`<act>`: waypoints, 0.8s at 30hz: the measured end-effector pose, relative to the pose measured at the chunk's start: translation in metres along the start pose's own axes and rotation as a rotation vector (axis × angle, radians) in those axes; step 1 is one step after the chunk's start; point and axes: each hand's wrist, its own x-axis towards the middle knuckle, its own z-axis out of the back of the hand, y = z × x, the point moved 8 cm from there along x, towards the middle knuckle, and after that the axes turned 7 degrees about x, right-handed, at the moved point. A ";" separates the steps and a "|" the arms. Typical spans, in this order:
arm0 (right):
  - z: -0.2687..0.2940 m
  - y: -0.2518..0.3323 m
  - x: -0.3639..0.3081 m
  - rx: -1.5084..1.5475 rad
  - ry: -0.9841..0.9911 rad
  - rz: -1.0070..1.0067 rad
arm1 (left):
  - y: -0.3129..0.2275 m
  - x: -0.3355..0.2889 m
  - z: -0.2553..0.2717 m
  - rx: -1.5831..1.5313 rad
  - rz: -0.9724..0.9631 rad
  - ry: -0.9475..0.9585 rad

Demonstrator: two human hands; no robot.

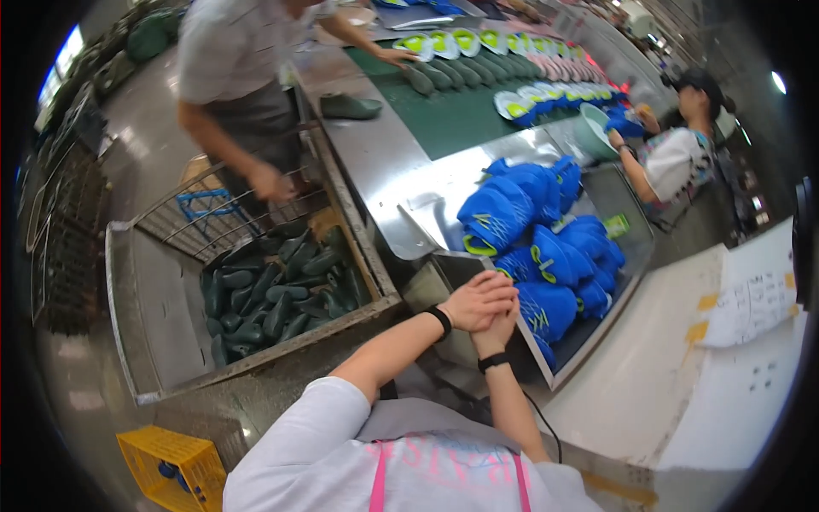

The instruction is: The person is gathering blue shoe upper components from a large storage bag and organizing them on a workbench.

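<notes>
My left hand lies folded over my right hand, its fingers closed across it. I cannot see any object between them, and most of the right hand's fingers are covered. Both hands rest close to the near left edge of a metal bin. Heaped in that bin are blue fabric shoe uppers with yellow-green linings. More blue uppers are piled at its far end, beside the shiny metal tabletop.
A wire-sided cart at left holds many dark green shoe lasts. A co-worker stands behind it, one hand on lasts lined up on a green conveyor belt. Another person handles a blue upper at right. A yellow crate sits lower left.
</notes>
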 end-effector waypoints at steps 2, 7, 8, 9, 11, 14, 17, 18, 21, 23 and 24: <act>0.000 -0.006 0.005 0.682 0.038 -0.121 | 0.000 0.001 0.003 0.019 -0.004 -0.020; 0.018 -0.023 0.012 0.754 -0.009 -0.142 | 0.004 -0.003 -0.005 0.065 -0.005 0.011; 0.019 -0.025 0.011 0.778 -0.012 -0.140 | 0.004 -0.002 -0.007 0.064 -0.013 0.012; 0.021 -0.025 0.012 0.804 -0.016 -0.137 | 0.005 -0.002 -0.008 0.050 -0.026 0.021; 0.023 -0.028 0.008 0.856 -0.032 -0.111 | 0.004 0.002 -0.007 0.046 -0.036 0.018; 0.020 -0.026 0.007 0.865 -0.044 -0.133 | 0.003 0.005 -0.008 0.032 -0.059 0.022; 0.017 -0.025 0.008 0.763 -0.068 -0.140 | 0.002 0.007 -0.009 0.014 -0.104 0.026; 0.018 -0.022 0.009 0.775 -0.058 -0.127 | 0.004 0.007 -0.009 0.008 -0.110 0.031; 0.011 -0.019 0.006 0.889 -0.116 -0.135 | 0.001 0.013 -0.010 -0.006 -0.142 0.029; 0.008 -0.020 0.005 1.102 -0.172 -0.185 | 0.001 0.016 -0.008 -0.010 -0.148 0.053; 0.011 -0.018 0.004 1.032 -0.187 -0.155 | 0.000 0.015 -0.008 -0.010 -0.143 0.075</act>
